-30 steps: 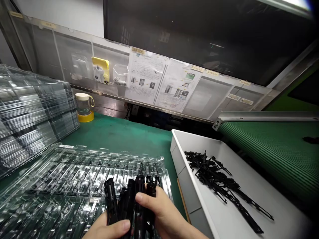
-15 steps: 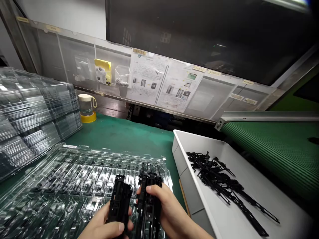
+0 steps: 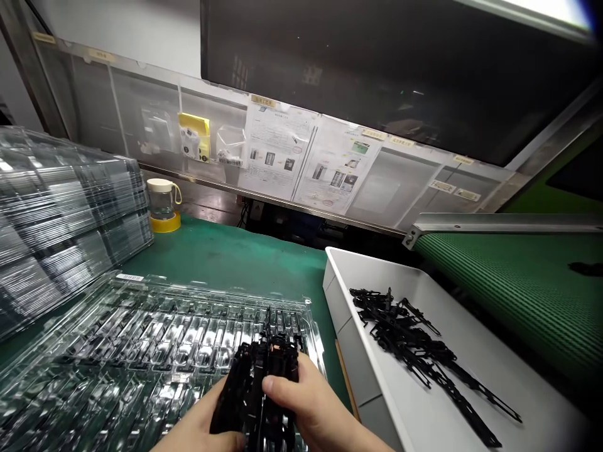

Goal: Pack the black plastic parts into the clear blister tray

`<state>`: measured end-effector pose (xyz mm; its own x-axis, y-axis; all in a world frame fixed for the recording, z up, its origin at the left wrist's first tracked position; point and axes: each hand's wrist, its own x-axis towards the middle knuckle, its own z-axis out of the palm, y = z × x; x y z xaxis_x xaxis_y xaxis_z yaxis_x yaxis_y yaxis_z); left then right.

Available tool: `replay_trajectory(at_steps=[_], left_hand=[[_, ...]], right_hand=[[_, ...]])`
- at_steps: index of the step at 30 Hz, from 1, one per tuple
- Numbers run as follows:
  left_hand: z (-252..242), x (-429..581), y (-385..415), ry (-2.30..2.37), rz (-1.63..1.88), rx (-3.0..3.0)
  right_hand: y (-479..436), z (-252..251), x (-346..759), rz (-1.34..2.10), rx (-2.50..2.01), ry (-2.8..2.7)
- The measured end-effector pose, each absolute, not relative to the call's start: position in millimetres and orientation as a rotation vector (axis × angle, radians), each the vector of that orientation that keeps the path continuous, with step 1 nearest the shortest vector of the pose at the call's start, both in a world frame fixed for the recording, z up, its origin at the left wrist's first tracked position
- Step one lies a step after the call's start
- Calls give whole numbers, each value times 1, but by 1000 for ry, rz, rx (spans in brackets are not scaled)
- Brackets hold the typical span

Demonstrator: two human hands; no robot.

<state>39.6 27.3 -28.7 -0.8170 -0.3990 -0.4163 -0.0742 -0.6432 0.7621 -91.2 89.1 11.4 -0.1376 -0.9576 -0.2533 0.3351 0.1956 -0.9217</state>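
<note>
Head view: gripping one bundle of black plastic parts (image 3: 261, 389) between left hand (image 3: 200, 433) and right hand (image 3: 313, 411), fingers closed, above the clear tray (image 3: 117, 339). Judging mid-way: tray slots partly filled, loose black parts (image 3: 414, 351) waiting in the white bin (image 3: 343, 295) just beside.

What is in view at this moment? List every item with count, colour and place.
black plastic parts: a bundle, black, held in both hands over the tray
clear blister tray: one, transparent, on the green mat
stacked trays: one tall stack, clear, far left
white bin: one, right of the tray
black sprue pieces: a pile, inside the bin
jar: one, clear with pale lid, on a yellow tape roll
conveyor belt: one, green, right
instruction sheets: several, back panel
left hand: gripping the bundle
right hand: gripping the bundle
</note>
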Motion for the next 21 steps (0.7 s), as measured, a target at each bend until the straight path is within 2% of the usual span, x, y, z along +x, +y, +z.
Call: replay_trajectory(at_steps=[7,13,21], left_hand=[[-46,43,24,-562,-2740,681],[-52,47,17,-618,-2620,919],[-38,50,18,-619,-2501,1174]], right_hand=[[89,10,-99,-1380,-381,1107],[87,7,-108,-1412,2,1210],[83,6,-110,-1324,106,1182]])
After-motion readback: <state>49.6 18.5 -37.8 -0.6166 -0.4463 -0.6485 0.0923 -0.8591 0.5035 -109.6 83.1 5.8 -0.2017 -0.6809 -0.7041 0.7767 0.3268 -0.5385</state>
